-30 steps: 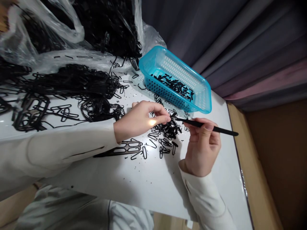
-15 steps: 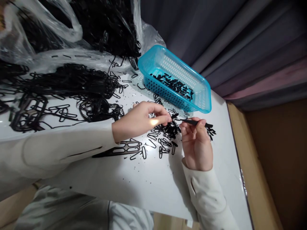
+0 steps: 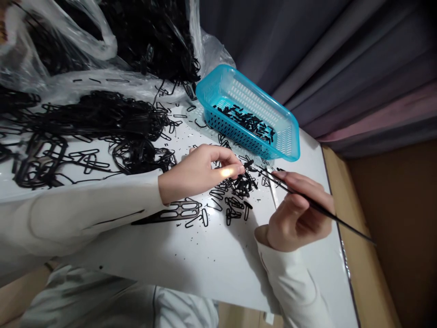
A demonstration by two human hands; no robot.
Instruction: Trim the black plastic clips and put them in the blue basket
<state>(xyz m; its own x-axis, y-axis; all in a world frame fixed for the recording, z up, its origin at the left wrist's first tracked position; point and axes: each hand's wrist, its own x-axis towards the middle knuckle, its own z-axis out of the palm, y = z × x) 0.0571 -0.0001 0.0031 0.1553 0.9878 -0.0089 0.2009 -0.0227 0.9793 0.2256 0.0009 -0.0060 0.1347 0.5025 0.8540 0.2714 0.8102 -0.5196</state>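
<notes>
I'm seeing the right hand [image 3: 300,214], gripping the stick [image 3: 351,229], swinging it lower right; left hand [image 3: 198,173] pinching a clip [image 3: 248,163]; basket [image 3: 239,134] holding clips [image 3: 249,120].

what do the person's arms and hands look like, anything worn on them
The left hand and right hand are bare: no gloves, no rings showing. Long, loose off-white sleeves cover both arms to the wrist; the left sleeve has a thin dark line along it, the right sleeve a short dark line near the cuff.
</notes>
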